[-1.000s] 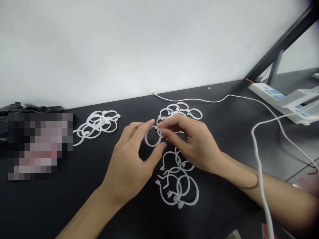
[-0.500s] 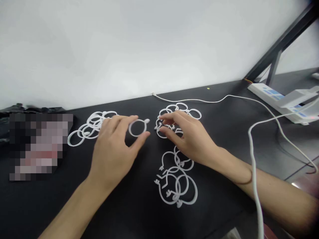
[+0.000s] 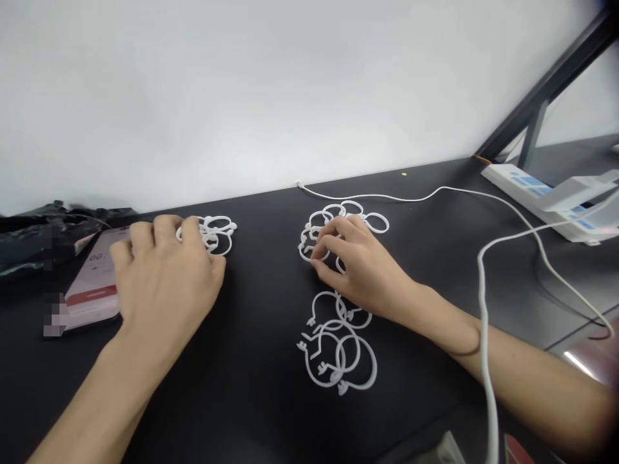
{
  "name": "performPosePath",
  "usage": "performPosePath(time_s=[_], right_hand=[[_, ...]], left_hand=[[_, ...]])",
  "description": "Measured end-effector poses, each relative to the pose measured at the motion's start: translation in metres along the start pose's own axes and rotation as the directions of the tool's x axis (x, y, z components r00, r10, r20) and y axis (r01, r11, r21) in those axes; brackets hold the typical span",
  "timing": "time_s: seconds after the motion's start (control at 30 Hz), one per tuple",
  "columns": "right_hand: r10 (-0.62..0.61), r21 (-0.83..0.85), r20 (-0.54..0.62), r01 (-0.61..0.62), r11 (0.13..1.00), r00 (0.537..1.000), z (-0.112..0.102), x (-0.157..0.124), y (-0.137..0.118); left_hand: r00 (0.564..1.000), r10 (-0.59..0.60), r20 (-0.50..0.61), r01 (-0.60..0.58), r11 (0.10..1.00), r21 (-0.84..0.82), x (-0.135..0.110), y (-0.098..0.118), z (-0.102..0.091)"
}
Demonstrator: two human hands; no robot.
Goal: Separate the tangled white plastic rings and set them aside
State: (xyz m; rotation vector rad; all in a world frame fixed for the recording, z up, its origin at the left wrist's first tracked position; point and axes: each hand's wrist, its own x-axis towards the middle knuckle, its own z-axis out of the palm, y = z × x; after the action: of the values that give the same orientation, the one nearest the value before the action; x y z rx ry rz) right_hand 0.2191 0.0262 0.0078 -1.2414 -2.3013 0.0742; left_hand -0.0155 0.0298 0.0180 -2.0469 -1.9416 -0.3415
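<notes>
My left hand [image 3: 164, 277] rests over a pile of closed white plastic curtain rings [image 3: 221, 223] at the left. Its fingers are bent but apart from one another, with the thumb off to the right; part of the pile is hidden under them. My right hand [image 3: 360, 261] pinches thumb and index finger on the near edge of a white curtain ring [image 3: 307, 256], which belongs to a cluster in the middle. Closer to me lies a second group of curtain rings [image 3: 358, 364], several of them unclasped, with their ends apart.
A phone [image 3: 91, 274] lies by my left hand, beside crumpled black plastic [image 3: 29, 241]. Along the wall runs a thin white cable [image 3: 367, 196]. A thicker white cable [image 3: 485, 309] crosses above my right forearm. At the far right sits a white device [image 3: 536, 200] on the black table [image 3: 251, 399].
My left hand has carried a closed ring leftward to the pile, and that ring no longer shows between its fingers. The right thumb and index finger have closed together at the middle cluster.
</notes>
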Motion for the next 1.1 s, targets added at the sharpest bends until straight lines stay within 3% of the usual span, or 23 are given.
performPosePath(time_s=[0.07, 0.13, 0.17, 0.23, 0.33, 0.43, 0.5, 0.57, 0.63, 0.7, 0.8, 0.9, 0.97, 1.03, 1.1], right_hand=[[-0.018, 0.028, -0.043, 0.019, 0.999, 0.999, -0.001, 0.0, -0.003], [-0.042, 0.07, -0.088, 0.048, 0.996, 0.995, -0.001, -0.001, -0.005], [-0.057, 0.097, -0.108, 0.067, 0.993, 0.993, 0.0, -0.001, -0.006], [-0.084, 0.155, -0.132, 0.105, 0.982, 0.988, 0.001, -0.003, -0.008], [-0.093, 0.236, -0.113, 0.118, 0.965, 0.989, 0.004, -0.004, -0.011], [-0.017, 0.33, -0.101, 0.05, 0.943, 0.995, 0.005, -0.005, -0.014], [0.061, 0.391, -0.115, -0.011, 0.92, 0.991, 0.005, -0.004, -0.015], [0.091, 0.429, -0.117, -0.033, 0.903, 0.989, 0.004, -0.004, -0.016], [0.058, 0.442, -0.107, -0.005, 0.897, 0.993, 0.004, -0.003, -0.015], [0.01, 0.438, -0.098, 0.034, 0.899, 0.995, 0.003, -0.002, -0.013], [-0.025, 0.425, -0.103, 0.067, 0.903, 0.994, 0.001, 0.0, -0.011], [-0.01, 0.412, -0.115, 0.057, 0.91, 0.993, 0.0, 0.002, -0.01], [0.005, 0.401, -0.127, 0.047, 0.915, 0.992, -0.001, 0.003, -0.009], [0.02, 0.4, -0.146, 0.04, 0.916, 0.989, -0.001, 0.004, -0.009], [0.029, 0.409, -0.166, 0.042, 0.912, 0.986, -0.002, 0.003, -0.009]], left_hand=[[0.999, 0.053, -0.005, -0.053, 0.996, -0.074, 0.0, 0.009, -0.004], [0.995, 0.098, -0.007, -0.096, 0.959, -0.265, -0.001, 0.019, -0.006], [0.995, 0.095, -0.008, -0.09, 0.908, -0.409, -0.003, 0.024, -0.006], [0.987, 0.097, 0.131, 0.018, 0.734, -0.679, -0.006, 0.032, -0.006], [0.952, 0.128, 0.277, 0.167, 0.541, -0.824, -0.012, 0.038, -0.006], [0.966, 0.149, 0.213, 0.103, 0.534, -0.839, -0.014, 0.037, -0.003], [0.979, 0.197, 0.052, -0.077, 0.594, -0.8, -0.014, 0.036, 0.001], [0.943, 0.304, -0.139, -0.314, 0.663, -0.68, -0.014, 0.035, 0.006], [0.874, 0.414, -0.252, -0.482, 0.689, -0.541, -0.015, 0.034, 0.009], [0.83, 0.474, -0.295, -0.558, 0.689, -0.463, -0.016, 0.035, 0.01], [0.81, 0.492, -0.318, -0.586, 0.687, -0.429, -0.017, 0.035, 0.009], [0.814, 0.474, -0.337, -0.581, 0.683, -0.442, -0.016, 0.035, 0.007], [0.854, 0.398, -0.334, -0.519, 0.687, -0.508, -0.015, 0.034, 0.005], [0.934, 0.263, -0.242, -0.358, 0.691, -0.628, -0.014, 0.033, 0.002], [0.99, 0.136, -0.027, -0.11, 0.657, -0.746, -0.012, 0.032, -0.001]])
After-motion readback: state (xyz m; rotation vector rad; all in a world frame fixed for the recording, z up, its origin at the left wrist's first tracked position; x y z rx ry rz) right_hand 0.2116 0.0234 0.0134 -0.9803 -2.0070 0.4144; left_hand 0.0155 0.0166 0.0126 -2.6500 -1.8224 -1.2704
